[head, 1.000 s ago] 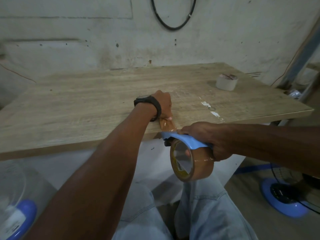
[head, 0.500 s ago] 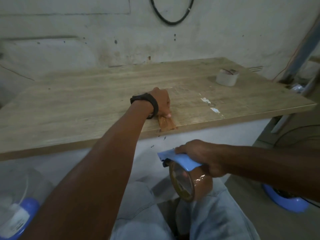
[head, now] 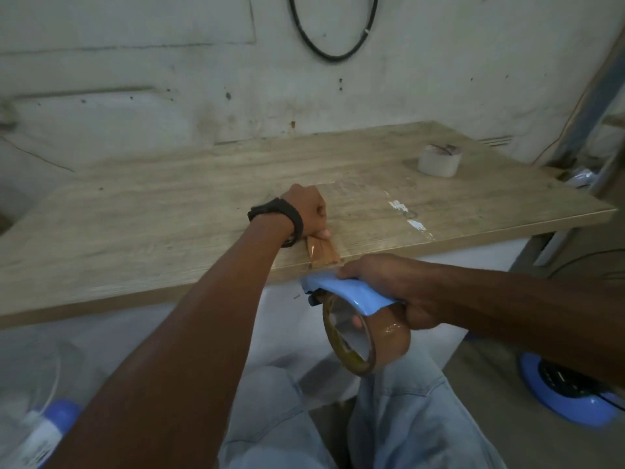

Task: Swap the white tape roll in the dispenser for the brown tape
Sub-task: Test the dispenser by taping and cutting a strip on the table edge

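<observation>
My right hand (head: pixel 395 292) grips the blue tape dispenser (head: pixel 345 292) just below the table's front edge. The brown tape roll (head: pixel 365 336) sits mounted in the dispenser. A short strip of brown tape (head: pixel 323 253) is stuck on the wooden table (head: pixel 169 211) at its front edge, apart from the dispenser. My left hand (head: pixel 306 211), with a black band on the wrist, is curled and presses down on the far end of that strip. The white tape roll (head: pixel 439 160) stands alone on the table at the back right.
A grey wall with a hanging black cable loop (head: pixel 333 35) backs the table. A blue fan base (head: pixel 571 390) stands on the floor at the right, and another blue-based object (head: pixel 40 431) at the lower left. My knees in jeans (head: pixel 406 418) are under the table edge.
The taut tape between the table strip and the dispenser has parted. My right hand dropped with the dispenser, then rose back up to the table's edge. My left hand stayed on the strip.
</observation>
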{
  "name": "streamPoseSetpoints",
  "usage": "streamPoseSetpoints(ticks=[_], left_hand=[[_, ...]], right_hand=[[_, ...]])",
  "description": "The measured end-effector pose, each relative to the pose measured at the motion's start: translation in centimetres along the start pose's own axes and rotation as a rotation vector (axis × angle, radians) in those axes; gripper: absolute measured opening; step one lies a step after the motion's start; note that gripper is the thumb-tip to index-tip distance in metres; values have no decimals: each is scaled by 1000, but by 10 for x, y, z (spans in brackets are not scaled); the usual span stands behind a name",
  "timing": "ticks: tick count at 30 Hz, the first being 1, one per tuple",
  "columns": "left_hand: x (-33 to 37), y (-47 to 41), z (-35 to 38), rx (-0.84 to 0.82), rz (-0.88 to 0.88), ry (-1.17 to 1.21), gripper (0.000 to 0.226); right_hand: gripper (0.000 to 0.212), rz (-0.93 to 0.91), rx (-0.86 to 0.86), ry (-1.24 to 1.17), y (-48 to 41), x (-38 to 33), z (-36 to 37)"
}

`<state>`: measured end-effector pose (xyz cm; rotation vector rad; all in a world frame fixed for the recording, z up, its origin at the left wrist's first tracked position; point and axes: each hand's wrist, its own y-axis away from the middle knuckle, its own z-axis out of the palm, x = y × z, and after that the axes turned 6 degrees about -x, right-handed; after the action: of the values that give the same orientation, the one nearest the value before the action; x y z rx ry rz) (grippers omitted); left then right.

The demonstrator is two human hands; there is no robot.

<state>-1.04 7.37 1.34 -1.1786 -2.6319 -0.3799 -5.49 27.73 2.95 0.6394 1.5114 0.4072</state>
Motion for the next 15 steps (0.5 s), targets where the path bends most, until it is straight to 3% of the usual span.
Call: streamPoseSetpoints(ticks=[3,7,12,15], left_hand=[[-7,-2,2,68,-37,15,37],[-15,-1,1,76,-34,58,14],[-25,6,18,216,-21,80,49],[-33,7,24,321,-84,143,23]], right_hand=[[28,-7,22,-68,10,-16,-11],[26,-82,71,-166,15,-39,-24],[27,-255,86,-246,-8,-54,-26],[34,-379,265,-96,-31,-58,-23]])
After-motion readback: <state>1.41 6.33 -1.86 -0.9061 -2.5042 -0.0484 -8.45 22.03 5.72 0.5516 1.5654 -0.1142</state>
